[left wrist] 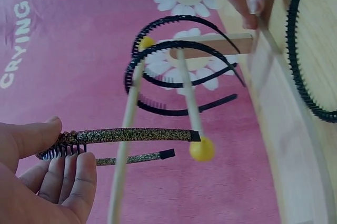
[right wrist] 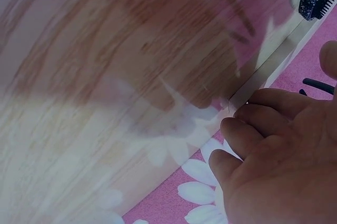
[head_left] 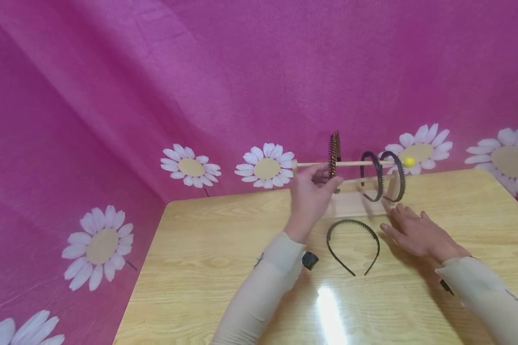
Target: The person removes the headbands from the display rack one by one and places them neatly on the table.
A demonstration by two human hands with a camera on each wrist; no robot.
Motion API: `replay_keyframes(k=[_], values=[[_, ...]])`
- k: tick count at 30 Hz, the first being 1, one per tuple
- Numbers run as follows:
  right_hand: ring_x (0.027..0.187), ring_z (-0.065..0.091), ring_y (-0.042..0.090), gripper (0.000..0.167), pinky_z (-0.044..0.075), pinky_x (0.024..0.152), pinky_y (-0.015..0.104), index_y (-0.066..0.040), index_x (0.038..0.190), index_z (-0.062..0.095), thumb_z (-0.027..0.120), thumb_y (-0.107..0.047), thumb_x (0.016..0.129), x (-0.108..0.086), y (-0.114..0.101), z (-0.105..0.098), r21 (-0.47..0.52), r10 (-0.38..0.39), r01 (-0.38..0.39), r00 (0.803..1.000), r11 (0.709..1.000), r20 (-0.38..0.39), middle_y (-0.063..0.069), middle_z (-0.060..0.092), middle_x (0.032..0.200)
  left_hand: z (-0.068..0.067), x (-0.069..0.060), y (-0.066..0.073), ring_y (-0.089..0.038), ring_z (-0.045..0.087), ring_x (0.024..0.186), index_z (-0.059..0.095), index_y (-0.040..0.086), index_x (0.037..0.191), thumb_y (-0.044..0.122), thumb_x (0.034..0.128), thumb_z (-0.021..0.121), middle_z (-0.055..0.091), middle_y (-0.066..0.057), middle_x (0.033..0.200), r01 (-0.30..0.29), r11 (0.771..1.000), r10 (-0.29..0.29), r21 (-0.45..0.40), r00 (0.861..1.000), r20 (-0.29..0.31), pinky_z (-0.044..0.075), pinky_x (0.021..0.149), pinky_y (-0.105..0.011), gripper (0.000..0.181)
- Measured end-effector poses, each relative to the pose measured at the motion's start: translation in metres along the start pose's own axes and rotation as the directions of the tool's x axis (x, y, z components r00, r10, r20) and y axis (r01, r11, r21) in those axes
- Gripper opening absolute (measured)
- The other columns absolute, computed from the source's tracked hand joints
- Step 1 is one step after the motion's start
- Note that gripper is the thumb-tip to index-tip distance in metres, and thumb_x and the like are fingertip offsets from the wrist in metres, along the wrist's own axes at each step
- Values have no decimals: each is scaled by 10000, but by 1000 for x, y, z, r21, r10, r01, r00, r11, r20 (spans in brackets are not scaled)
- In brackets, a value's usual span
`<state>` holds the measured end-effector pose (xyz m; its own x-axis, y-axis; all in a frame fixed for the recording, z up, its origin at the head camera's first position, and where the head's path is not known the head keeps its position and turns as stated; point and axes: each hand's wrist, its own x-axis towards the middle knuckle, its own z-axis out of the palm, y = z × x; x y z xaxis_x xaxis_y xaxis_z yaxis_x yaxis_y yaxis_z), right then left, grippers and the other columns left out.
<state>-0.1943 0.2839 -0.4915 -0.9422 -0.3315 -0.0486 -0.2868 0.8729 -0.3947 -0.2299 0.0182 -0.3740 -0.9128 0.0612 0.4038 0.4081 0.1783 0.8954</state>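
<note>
My left hand [head_left: 311, 196] pinches a glittery gold-and-black toothed headband [head_left: 334, 155] between thumb and fingers. In the left wrist view, a rod of the wooden headband stand [left wrist: 122, 171] passes between that headband's two arms. Two black toothed headbands hang on the same rod, one black headband [head_left: 379, 177] beside the other, near the yellow ball [head_left: 409, 162] at its end. My right hand [head_left: 420, 235] reaches to the right end of the stand's base [head_left: 358, 205], fingers extended and fingertips at its edge; whether they press on it I cannot tell.
Another black toothed headband [head_left: 353, 223] lies on the wooden table [head_left: 224, 268], in front of the stand and between my forearms. A pink cloth [head_left: 259, 72] with white daisies hangs behind the table and along its left side.
</note>
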Motion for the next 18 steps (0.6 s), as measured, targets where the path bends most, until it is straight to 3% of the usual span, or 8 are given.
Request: replay_keyframes(k=[7, 12, 18], values=[[1408, 173, 582, 732, 80, 1104, 753, -30, 1594, 168, 383, -494, 1071, 1, 2, 2, 21, 14, -14, 1000, 1000, 7, 388, 183, 1545, -8, 0, 17, -59, 643, 760, 713, -61, 1112, 29, 811, 834, 721, -119, 893, -70, 997, 70, 12, 997, -35, 583, 713, -196, 336], [1408, 180, 579, 729, 90, 1104, 752, -29, 1594, 165, 379, -491, 1072, 2, 3, 2, 12, 11, -11, 1000, 1000, 5, 394, 196, 1538, -19, -3, 28, -63, 655, 791, 712, -66, 1120, 30, 823, 827, 718, -115, 902, -107, 994, 107, -28, 994, -27, 593, 741, -225, 333], [1403, 194, 582, 731, 106, 1099, 756, -36, 1597, 162, 386, -491, 1070, 1, 2, 2, 8, 11, -11, 1000, 1000, 1, 393, 210, 1535, -37, -10, 32, -75, 664, 808, 729, -39, 1114, 35, 828, 825, 719, -63, 887, -69, 996, 68, -48, 997, -19, 599, 755, -255, 311]])
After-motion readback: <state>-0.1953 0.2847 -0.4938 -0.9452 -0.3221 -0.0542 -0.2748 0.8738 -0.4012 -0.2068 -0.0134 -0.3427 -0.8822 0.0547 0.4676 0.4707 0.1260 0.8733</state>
